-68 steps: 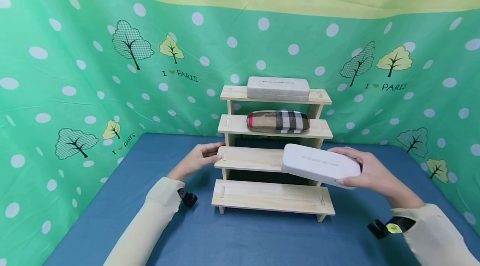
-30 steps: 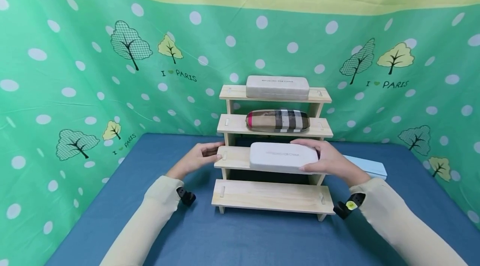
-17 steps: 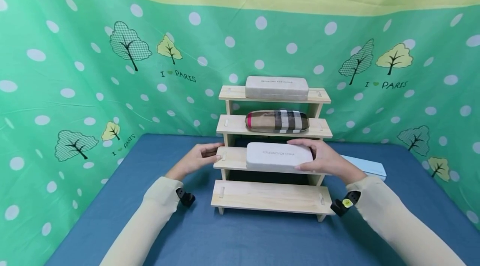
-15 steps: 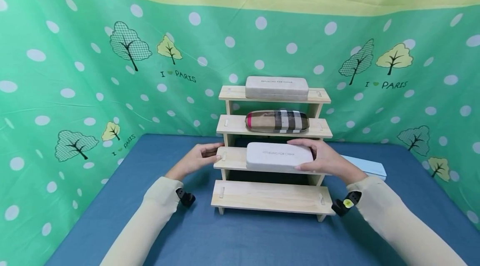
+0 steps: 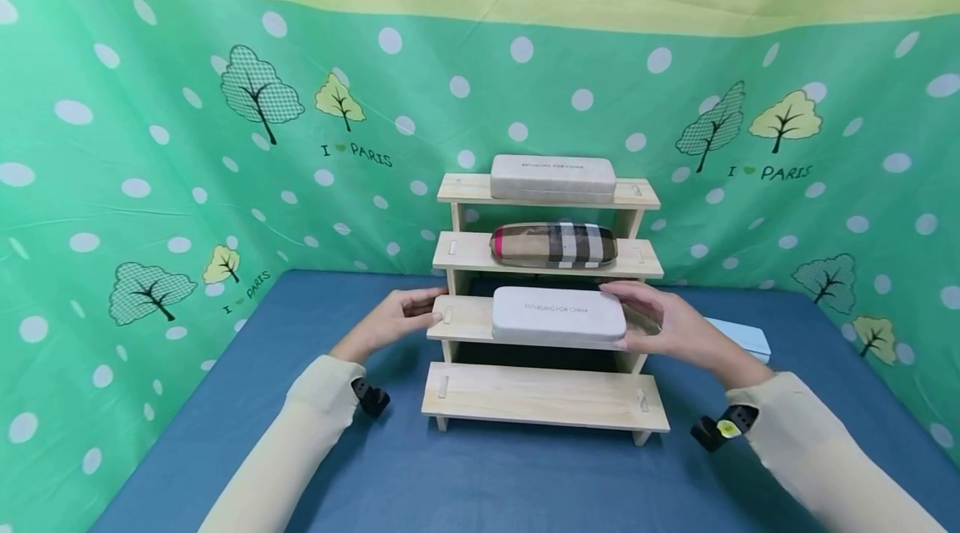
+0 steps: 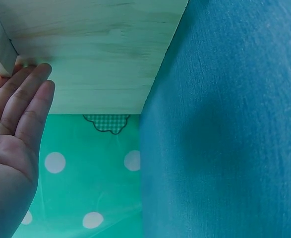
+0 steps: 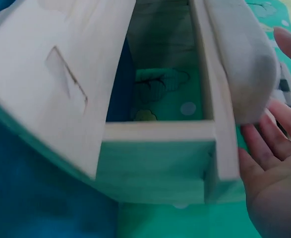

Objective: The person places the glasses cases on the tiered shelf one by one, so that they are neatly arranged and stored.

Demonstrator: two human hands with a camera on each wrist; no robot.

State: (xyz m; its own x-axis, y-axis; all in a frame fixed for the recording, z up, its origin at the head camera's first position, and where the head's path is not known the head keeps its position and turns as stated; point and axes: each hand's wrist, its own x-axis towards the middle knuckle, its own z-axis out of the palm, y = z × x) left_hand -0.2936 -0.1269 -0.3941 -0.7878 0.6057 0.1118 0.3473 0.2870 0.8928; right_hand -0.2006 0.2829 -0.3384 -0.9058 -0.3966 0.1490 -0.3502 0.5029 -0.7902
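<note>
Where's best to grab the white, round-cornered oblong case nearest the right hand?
Probably the white oblong case by its right end, from the right: it lies lengthwise along a flat, pale wooden shelf, and that short end looks narrow enough to span.

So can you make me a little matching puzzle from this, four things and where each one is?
1. Plaid pouch
2. Pale blue box
3. Left-hand fingers
4. Lower white case

A. At the left side of the wooden stand
B. Lying on the third shelf from the top
C. On the second shelf from the top
D. On the blue surface, right of the stand

Right pairs: 1-C, 2-D, 3-A, 4-B
</note>
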